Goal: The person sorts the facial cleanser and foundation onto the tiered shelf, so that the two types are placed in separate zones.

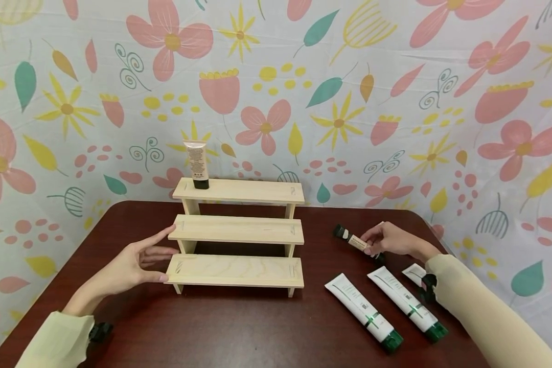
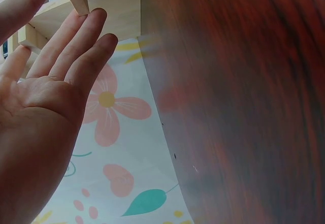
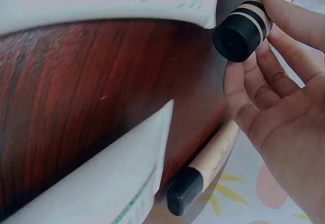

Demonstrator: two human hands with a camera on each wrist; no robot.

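Observation:
My right hand (image 1: pixel 393 238) pinches a beige cosmetic tube (image 1: pixel 358 243) with black ends, tilted at the table's right side. The right wrist view shows its black, striped end (image 3: pixel 238 38) close to the thumb. A second beige tube (image 3: pixel 213 158) with a black cap lies beyond that hand. With fingers spread, my left hand (image 1: pixel 124 266) touches the left ends of a three-step wooden shelf (image 1: pixel 239 268): index finger by the middle step, thumb at the bottom one. Another beige tube (image 1: pixel 198 161) stands upright, black cap down, on the top step's left.
Two white tubes with green caps, a left one (image 1: pixel 361 309) and a right one (image 1: pixel 405 299), lie slanted on the dark table (image 1: pixel 202 332). A further white tube (image 1: pixel 415 273) is partly hidden by the right sleeve. A floral cloth (image 1: pixel 276 76) hangs behind.

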